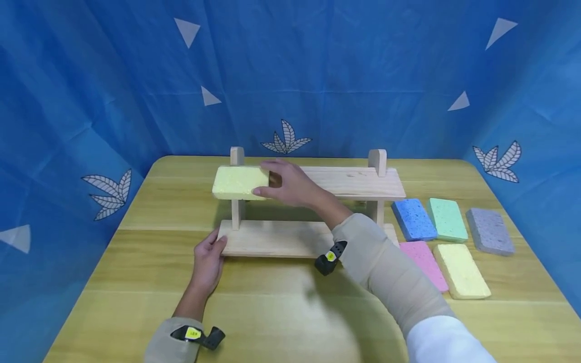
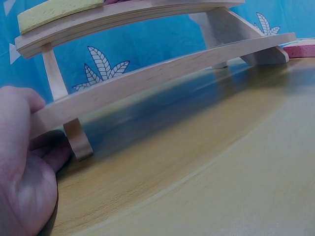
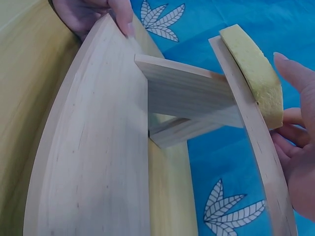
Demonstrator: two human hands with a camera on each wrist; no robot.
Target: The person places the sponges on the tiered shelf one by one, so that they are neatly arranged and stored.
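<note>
A two-tier wooden rack point(image 1: 290, 237) stands on the table. My left hand point(image 1: 209, 259) grips the left end of its lower board point(image 2: 147, 73), thumb over the edge and fingers curled beneath. A pale yellow sponge point(image 1: 236, 182) lies flat on the left end of the upper board point(image 1: 354, 184). My right hand point(image 1: 292, 184) holds that sponge by its right end, its thumb at the front corner and its fingers towards the back. In the right wrist view the sponge point(image 3: 256, 73) rests against the upper board, with the thumb tip close to its edge.
Right of the rack lie several sponges: blue point(image 1: 414, 220), green point(image 1: 447, 220), grey point(image 1: 490, 231), pink point(image 1: 424, 263) and another yellow one point(image 1: 462, 271). The rack's uprights point(image 1: 378, 162) rise above the upper board. A blue patterned curtain point(image 1: 354, 75) hangs behind the table.
</note>
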